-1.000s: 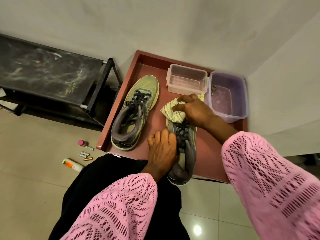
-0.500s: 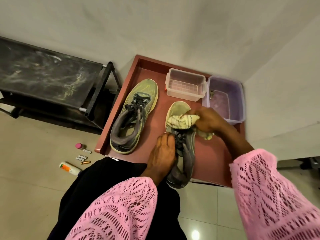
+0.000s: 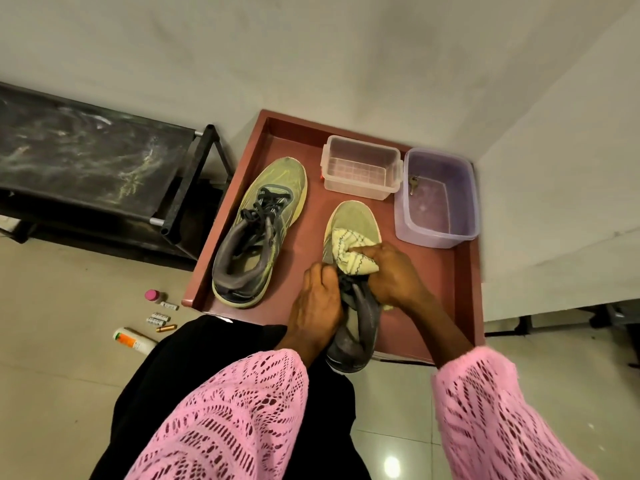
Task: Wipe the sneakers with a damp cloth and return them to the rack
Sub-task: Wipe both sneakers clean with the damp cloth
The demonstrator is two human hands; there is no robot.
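Note:
Two grey and yellow-green sneakers lie on a reddish-brown tray [image 3: 464, 306]. The left sneaker [image 3: 259, 233] rests untouched, toe pointing away from me. My left hand [image 3: 317, 306] grips the left side of the right sneaker [image 3: 353, 220] near its laces. A bunched pale yellow patterned cloth [image 3: 349, 251] is pressed on that sneaker's upper, just behind the toe, by my right hand [image 3: 394, 275]. The sneaker's heel hangs over the tray's near edge. A black shoe rack [image 3: 86, 161] stands at the left against the wall.
A clear plastic box [image 3: 360, 171] and a purple tub [image 3: 440, 202] with water and a key stand at the tray's back right. On the tiled floor left of me lie a pink-capped bottle [image 3: 152, 295], several batteries [image 3: 159, 318] and a white tube [image 3: 133, 341]. Walls close in behind and right.
My right hand has drawn the cloth back from the toe toward the laces, uncovering the toe. My left hand keeps its hold on the sneaker.

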